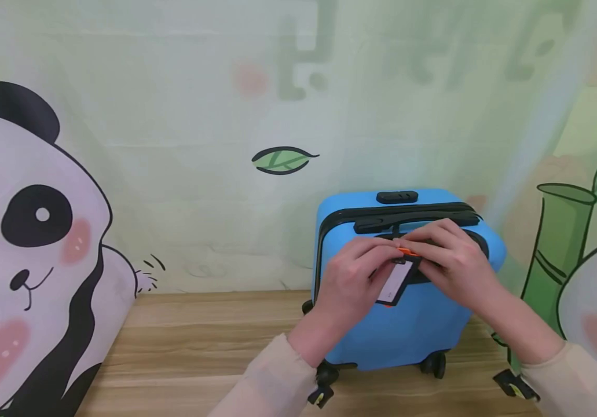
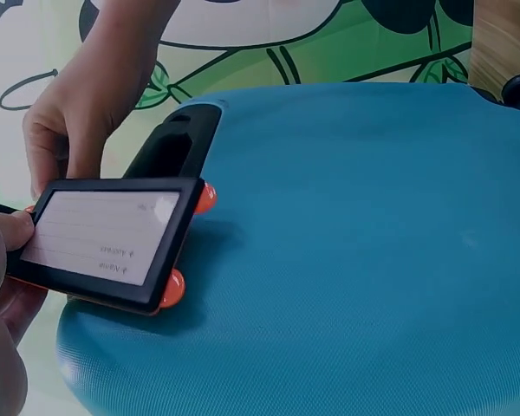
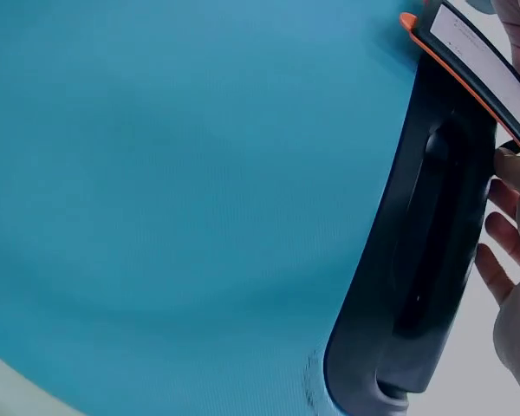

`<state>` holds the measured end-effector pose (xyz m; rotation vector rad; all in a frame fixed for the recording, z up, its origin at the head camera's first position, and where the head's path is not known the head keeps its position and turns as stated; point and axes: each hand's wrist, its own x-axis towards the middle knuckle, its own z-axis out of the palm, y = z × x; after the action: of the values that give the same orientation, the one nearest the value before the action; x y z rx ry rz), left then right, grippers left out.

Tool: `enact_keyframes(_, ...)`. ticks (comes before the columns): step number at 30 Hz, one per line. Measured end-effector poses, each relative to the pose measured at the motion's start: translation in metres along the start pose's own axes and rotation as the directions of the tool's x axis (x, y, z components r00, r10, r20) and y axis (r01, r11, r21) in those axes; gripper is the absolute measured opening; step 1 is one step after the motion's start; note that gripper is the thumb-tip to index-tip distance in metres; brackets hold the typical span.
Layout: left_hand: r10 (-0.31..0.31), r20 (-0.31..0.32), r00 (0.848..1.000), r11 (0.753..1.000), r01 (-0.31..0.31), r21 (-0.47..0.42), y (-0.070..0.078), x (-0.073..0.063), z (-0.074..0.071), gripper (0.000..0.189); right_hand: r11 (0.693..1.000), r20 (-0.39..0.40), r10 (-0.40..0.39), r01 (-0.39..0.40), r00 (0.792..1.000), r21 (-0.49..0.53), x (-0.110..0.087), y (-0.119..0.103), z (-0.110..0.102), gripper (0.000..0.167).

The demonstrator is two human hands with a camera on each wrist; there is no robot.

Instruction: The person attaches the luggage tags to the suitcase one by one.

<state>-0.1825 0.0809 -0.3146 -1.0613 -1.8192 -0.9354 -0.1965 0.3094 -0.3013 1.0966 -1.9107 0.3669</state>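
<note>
Left wrist: L grip (image 2: 0, 303) pinches rect. tag (image 2: 104, 234) nr textured blue case (image 2: 347, 251).

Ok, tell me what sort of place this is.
Likely a staged filming spot indoors, though the wider room is out of view: a creased cartoon panda backdrop behind a wood-grain surface, with a blue suitcase standing on it.

Light-brown wood-grain surface (image 1: 189, 341), streaked lengthwise, blue suitcase (image 1: 397, 339) standing upright on it, on black wheels (image 1: 438, 365)
</note>
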Motion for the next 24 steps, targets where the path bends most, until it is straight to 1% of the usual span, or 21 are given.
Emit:
enact_keyframes(2,0.0,-0.003,1.0,1.0,0.0,0.018,0.0,0.001,0.002,0.014,1.0,0.008,0.01,-0.01,1.0,-0.008,-0.001,0.003,-0.001,0.048)
enact_keyframes(4,-0.001,-0.006,1.0,1.0,0.001,0.029,0.0,0.003,0.003,0.013,0.999,0.011,0.038,-0.038,0.999,-0.002,-0.002,0.005,-0.004,0.049)
enact_keyframes(7,-0.007,-0.008,1.0,0.999,0.007,0.039,0.0,0.004,0.005,0.013,0.989,0.046,0.139,-0.141,0.989,0.039,0.0,0.008,-0.009,0.053)
enact_keyframes(9,-0.014,-0.009,1.0,0.999,0.014,0.042,-0.001,0.005,0.007,0.014,0.973,0.082,0.218,-0.223,0.972,0.062,0.004,0.01,-0.013,0.047)
enact_keyframes(11,-0.017,-0.009,1.0,0.999,0.017,0.049,-0.001,0.005,0.007,0.014,0.949,0.143,0.301,-0.311,0.943,0.052,0.009,0.012,-0.016,0.044)
enact_keyframes(13,-0.018,-0.007,1.0,0.998,0.018,0.059,-0.001,0.005,0.008,0.014,0.925,0.222,0.363,-0.378,0.905,0.028,0.015,0.014,-0.018,0.052)
enact_keyframes(15,-0.018,-0.004,1.0,0.998,0.018,0.067,-0.001,0.006,0.009,0.014,0.901,0.307,0.416,-0.434,0.856,-0.01,0.021,0.015,-0.019,0.062)
enact_keyframes(16,-0.019,-0.001,1.0,0.997,0.019,0.069,-0.001,0.006,0.01,0.015,0.889,0.346,0.436,-0.456,0.831,-0.026,0.024,0.016,-0.02,0.065)
enact_keyframes(19,-0.018,0.004,1.0,0.997,0.018,0.078,-0.001,0.006,0.011,0.016,0.861,0.439,0.475,-0.507,0.763,-0.051,0.031,0.02,-0.023,0.067)
enact_keyframes(20,-0.018,0.006,1.0,0.996,0.017,0.082,0.0,0.006,0.011,0.016,0.853,0.46,0.484,-0.52,0.744,-0.057,0.033,0.022,-0.024,0.066)
enact_keyframes(22,-0.016,0.008,1.0,0.996,0.015,0.092,0.0,0.007,0.012,0.016,0.838,0.492,0.499,-0.542,0.714,-0.063,0.036,0.025,-0.025,0.064)
enact_keyframes(24,-0.017,0.01,1.0,0.995,0.016,0.101,-0.001,0.007,0.014,0.016,0.826,0.514,0.507,-0.561,0.692,-0.058,0.038,0.028,-0.026,0.06)
